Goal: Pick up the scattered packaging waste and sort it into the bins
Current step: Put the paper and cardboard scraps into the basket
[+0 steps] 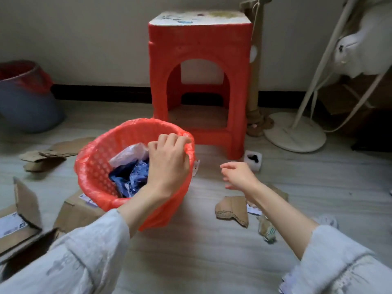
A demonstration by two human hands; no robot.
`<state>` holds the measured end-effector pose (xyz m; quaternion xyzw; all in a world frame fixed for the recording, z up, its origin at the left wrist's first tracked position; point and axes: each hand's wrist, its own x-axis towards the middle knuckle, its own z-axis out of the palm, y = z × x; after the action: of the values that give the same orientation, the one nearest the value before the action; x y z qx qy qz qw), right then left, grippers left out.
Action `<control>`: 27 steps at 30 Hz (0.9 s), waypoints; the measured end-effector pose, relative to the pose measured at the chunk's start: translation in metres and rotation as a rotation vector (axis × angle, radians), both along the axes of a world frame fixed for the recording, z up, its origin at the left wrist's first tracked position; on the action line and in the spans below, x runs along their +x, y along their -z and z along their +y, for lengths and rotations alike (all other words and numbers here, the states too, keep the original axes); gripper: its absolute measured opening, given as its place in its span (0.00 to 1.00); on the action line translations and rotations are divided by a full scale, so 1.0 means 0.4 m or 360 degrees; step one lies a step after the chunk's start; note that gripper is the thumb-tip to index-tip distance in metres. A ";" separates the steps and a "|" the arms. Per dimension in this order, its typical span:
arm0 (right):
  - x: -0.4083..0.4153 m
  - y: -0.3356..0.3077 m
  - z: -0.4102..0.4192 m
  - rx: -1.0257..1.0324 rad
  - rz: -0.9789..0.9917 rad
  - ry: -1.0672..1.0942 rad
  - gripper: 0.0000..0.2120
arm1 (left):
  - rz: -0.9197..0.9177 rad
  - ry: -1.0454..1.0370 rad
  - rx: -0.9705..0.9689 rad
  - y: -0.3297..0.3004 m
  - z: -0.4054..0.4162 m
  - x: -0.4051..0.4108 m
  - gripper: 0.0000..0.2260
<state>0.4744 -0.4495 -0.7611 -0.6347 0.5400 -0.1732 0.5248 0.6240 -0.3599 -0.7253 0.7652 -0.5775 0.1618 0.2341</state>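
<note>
Left hand (168, 164) grips the red-lined bin (93, 166) rim, right hand (238, 176) open, box label (12, 227) unreadable

Lighting: soft, even, moderately dim daylight, source not visible | Shadows: faint and diffuse on the floor (201, 247) | Glare: none noted | Focus: generally soft, fine texture smeared | Blur: right hand (238, 176) slightly motion-blurred | Distortion: wide-angle bending at edges, sleeves (84, 255) stretched in lower corners

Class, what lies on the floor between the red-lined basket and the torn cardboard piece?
Head view: bare floor separates the basket from the cardboard piece.
</note>
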 end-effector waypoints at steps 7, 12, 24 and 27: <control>-0.197 0.199 0.034 -0.0506 0.0916 -0.0534 0.17 | -0.0177 0.0588 0.0975 0.274 -0.059 -0.201 0.19; -0.199 0.314 0.036 -0.0595 0.1060 -0.0701 0.24 | 0.0119 0.0162 0.1445 0.445 -0.168 -0.169 0.25; -0.165 0.465 0.014 -0.0465 0.1064 -0.0878 0.33 | 0.0269 -0.0118 0.1229 0.597 -0.319 0.003 0.29; -0.157 0.471 0.009 -0.0520 0.1112 -0.0886 0.32 | 0.0227 -0.0078 0.1190 0.604 -0.316 -0.029 0.22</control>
<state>0.4115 -0.4457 -0.9496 -0.8498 0.4593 0.1152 0.2316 0.6125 -0.4864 -0.9667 0.8206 -0.5605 -0.1082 -0.0254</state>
